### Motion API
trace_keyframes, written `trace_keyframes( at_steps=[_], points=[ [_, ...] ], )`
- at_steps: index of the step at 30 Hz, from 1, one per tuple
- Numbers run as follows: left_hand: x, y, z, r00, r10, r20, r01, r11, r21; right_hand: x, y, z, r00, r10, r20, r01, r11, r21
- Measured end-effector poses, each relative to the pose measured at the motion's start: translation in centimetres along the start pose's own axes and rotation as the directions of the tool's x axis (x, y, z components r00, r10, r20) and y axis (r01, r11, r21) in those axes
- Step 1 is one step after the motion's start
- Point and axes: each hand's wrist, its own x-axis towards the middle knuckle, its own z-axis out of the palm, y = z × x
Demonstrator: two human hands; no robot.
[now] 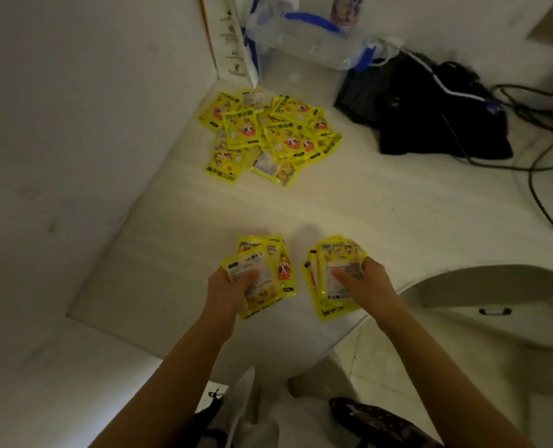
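Standing at the white table [349, 205], I look down on a top that runs from the wall on my left to a rounded edge on my right. At the far right lies a black bag [430, 124] with cables [543, 150] trailing across it. Beside the bag, at the back, stands a clear box [310, 50] with a blue handle.

In front of that box lies the pile [268, 137] of yellow packets. They overlap at all angles, most face up with a red-and-orange cartoon figure, a few showing a pale back.

Close to me, low over the table's near edge, I hold two fans of the same packets; whether they rest on the top I cannot tell. My left grip [228, 286] is closed on the left stack [268, 253], thumb across the top packet. Its packets spread out, long sides pointing away from me. My right grip [365, 286] is closed on the right stack [330, 253], thumb pressing a packet turned to its pale printed back. A bare strip of table parts the two stacks.

The pile lies ahead of me and a little left of that strip, well apart from both grips. I judge the left grip the nearer one. With both grips full, I judge that the stacks must be joined or one set down before I can take more.
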Motion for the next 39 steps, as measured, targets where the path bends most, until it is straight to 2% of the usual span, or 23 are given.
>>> trace_keyframes(
  at_steps=[6, 17, 25, 31, 39],
  points=[
    [-2.8, -2.1, 1.1, 0.995, -0.048, 0.090, 0.039, 0.994, 0.104, -6.5, 4.4, 0.1, 0.993, 0.074, -0.093, -0.059, 0.986, 0.155],
    [-7.9, -4.4, 6.9, 0.936, -0.074, 0.343, -0.022, 0.963, 0.269, -16.3, 12.1, -2.8, 0.926, 0.283, -0.249, -0.164, 0.897, 0.410],
    [-15.6, -9.4, 12.1, 0.875, -0.132, 0.466, -0.058, 0.927, 0.371, -25.1, 20.4, -4.5, 0.838, 0.459, -0.297, -0.209, 0.771, 0.601],
    [-23.2, -15.1, 15.1, 0.847, -0.172, 0.503, -0.066, 0.905, 0.420, -32.5, 28.1, -5.9, 0.773, 0.548, -0.319, -0.225, 0.708, 0.670],
    [-32.2, -22.4, 19.6, 0.778, -0.256, 0.573, -0.089, 0.859, 0.505, -40.7, 37.0, -7.9, 0.660, 0.678, -0.325, -0.236, 0.597, 0.767]
  ],
)
